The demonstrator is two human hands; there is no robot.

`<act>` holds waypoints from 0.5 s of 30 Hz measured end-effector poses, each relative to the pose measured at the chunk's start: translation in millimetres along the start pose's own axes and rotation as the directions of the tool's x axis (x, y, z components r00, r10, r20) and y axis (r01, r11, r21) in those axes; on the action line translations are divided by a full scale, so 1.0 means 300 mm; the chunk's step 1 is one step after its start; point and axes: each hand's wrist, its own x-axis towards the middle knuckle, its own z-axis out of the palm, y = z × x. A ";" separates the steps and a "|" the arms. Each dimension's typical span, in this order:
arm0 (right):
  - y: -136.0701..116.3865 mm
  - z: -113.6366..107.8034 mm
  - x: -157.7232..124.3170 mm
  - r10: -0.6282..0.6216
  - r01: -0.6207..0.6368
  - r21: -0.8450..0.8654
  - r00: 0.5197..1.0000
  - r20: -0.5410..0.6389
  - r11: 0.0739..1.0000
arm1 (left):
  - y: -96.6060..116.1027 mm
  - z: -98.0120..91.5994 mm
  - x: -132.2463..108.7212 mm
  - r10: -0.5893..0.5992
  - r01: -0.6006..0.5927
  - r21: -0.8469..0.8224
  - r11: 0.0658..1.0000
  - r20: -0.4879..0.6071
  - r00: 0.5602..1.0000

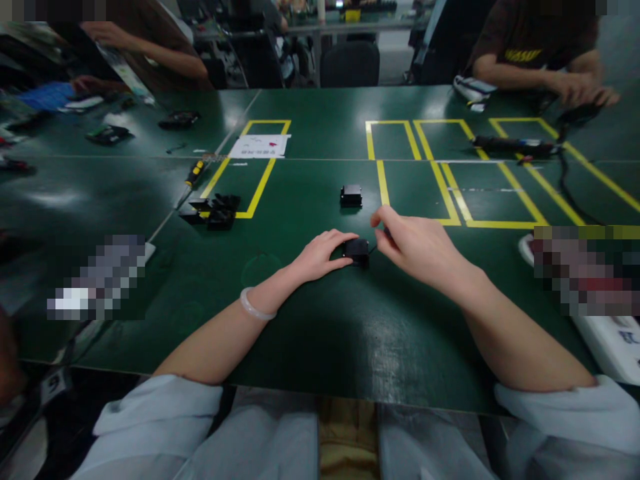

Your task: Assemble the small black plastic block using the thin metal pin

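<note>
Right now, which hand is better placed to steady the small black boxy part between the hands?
Probably the left hand: its thumb and fingers hold the black part. The right hand is curled off the part's right side; whether it grips the thin dark piece there is unclear.

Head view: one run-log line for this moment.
left hand: holding near black block | right hand: beside it, grip unclear | far black block: on green table, untouched

Single view, worn on the head, facing forward and down across the worktop (320, 327). Wearer's sleeves (155, 417) closest, at bottom edge; left hand (320, 257) and right hand (417, 243) at middle range, near frame centre. Top reaches co-workers (530, 40) and dark chair (350, 65) beyond far edge.
</note>
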 end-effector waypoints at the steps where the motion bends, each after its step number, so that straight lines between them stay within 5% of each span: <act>1: 0.000 -0.001 0.000 -0.003 0.003 0.004 1.000 0.002 1.000 | -0.001 0.000 0.000 0.000 0.000 0.000 1.000 -0.001 1.000; 15: -0.001 0.001 0.001 -0.008 0.008 -0.001 1.000 0.009 1.000 | 0.008 -0.002 -0.001 0.003 -0.003 0.004 1.000 -0.012 1.000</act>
